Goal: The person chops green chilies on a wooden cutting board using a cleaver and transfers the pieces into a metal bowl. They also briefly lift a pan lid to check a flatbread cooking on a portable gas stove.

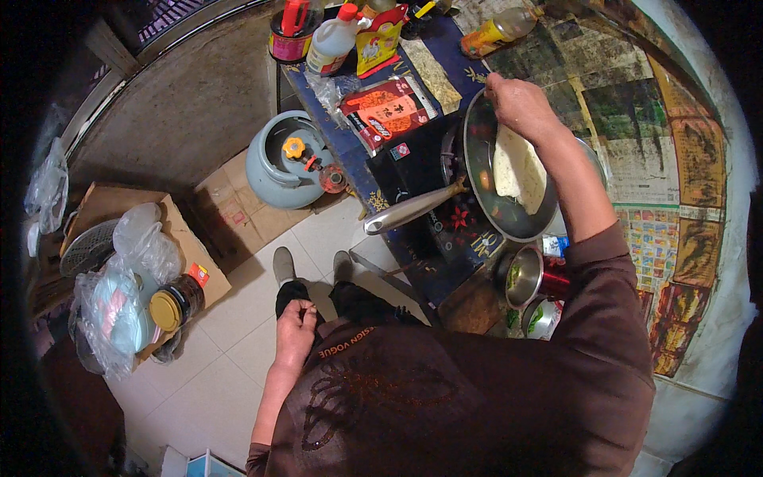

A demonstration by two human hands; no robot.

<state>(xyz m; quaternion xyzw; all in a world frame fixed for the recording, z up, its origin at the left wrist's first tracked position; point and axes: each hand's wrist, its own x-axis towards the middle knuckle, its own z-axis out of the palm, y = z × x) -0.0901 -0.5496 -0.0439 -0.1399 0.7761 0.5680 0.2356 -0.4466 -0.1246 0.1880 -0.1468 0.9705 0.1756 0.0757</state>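
My right hand (524, 110) is over the far rim of a dark frying pan (477, 197), its fingers bent and partly hidden. A pale, speckled flatbread (521, 170), folded over, rises from the pan right below this hand; whether the fingers grip it cannot be seen. Small orange and green bits lie on the pan bottom. The pan's metal handle (411, 208) points left, over the edge of a black gas stove (411, 161). Low in front of my body hangs my left hand (296, 328), fingers curled in with nothing visible in them.
A grey-blue gas cylinder (286, 161) stands on the floor left of the blue-covered counter (438, 36). Red food packets (387, 110) and bottles (334, 42) crowd its far end. Metal bowls (524, 277) sit near my right arm. A cardboard box (202, 256) holds bagged items and a jar.
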